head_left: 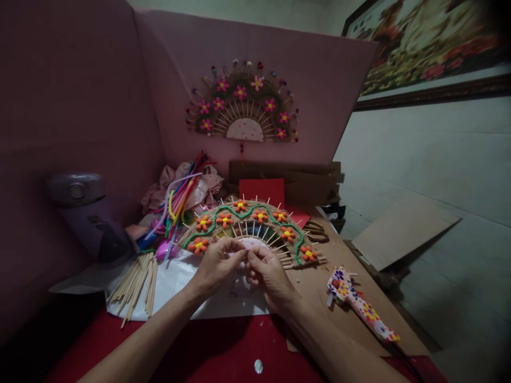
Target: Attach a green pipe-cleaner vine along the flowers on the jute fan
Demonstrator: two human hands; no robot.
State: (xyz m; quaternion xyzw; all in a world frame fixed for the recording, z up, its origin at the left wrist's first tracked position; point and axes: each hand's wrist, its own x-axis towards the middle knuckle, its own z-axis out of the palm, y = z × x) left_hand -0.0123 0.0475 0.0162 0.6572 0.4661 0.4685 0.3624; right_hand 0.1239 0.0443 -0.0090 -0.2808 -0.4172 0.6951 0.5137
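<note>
A half-round woven fan [255,226] with orange flowers, a wavy green cord and wooden skewer spokes lies on the work surface. My left hand [217,263] and my right hand [267,274] meet at its lower middle, over the pale half-circle centre. Both hands have their fingers pinched together, fingertips almost touching. What they pinch is too small to make out. White paper [179,282] lies under the hands.
A finished fan with pink flowers [243,106] hangs on the pink backboard. Coloured pipe cleaners [181,199], a bundle of wooden skewers [138,279], a glue gun on a stand [90,213], a patterned glue gun [359,303] at the right, red card [261,189] and cardboard [403,229] surround the work.
</note>
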